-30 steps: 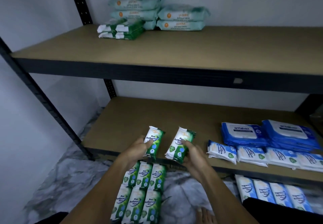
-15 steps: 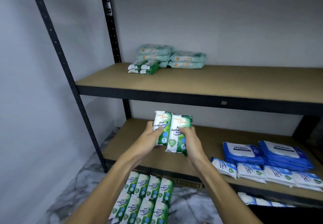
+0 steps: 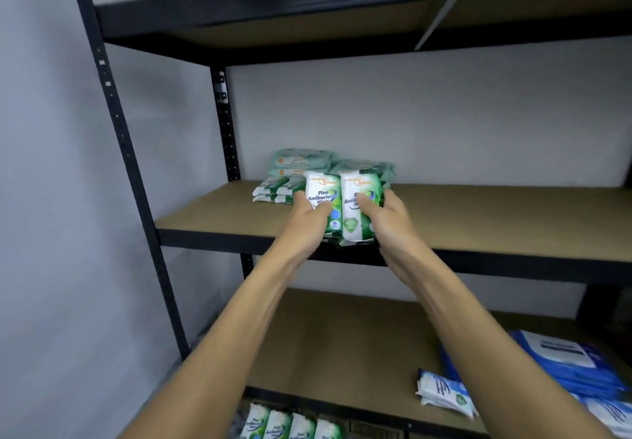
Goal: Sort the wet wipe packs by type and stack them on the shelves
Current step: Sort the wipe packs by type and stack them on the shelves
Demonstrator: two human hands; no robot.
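Note:
My left hand (image 3: 309,214) grips a green-and-white pine antibacterial wipe pack (image 3: 325,190), and my right hand (image 3: 384,218) grips a second one (image 3: 355,187) pressed against it. Both packs stand upright over the front edge of the middle shelf (image 3: 478,219). Behind them on that shelf lie small green packs (image 3: 272,192) in a low stack and larger pale green packs (image 3: 301,161) at the back. More pine packs (image 3: 290,425) lie in a row on the floor below.
Blue packs (image 3: 564,360) and small blue-and-white packs (image 3: 441,390) sit on the lower shelf (image 3: 342,346) at the right. Black uprights (image 3: 113,123) stand at the left. The top shelf (image 3: 342,11) hangs overhead. A grey wall lies behind.
Both hands have lifted the two pine packs from above the lower shelf up to the middle shelf, bringing them side by side. The view has tilted upward.

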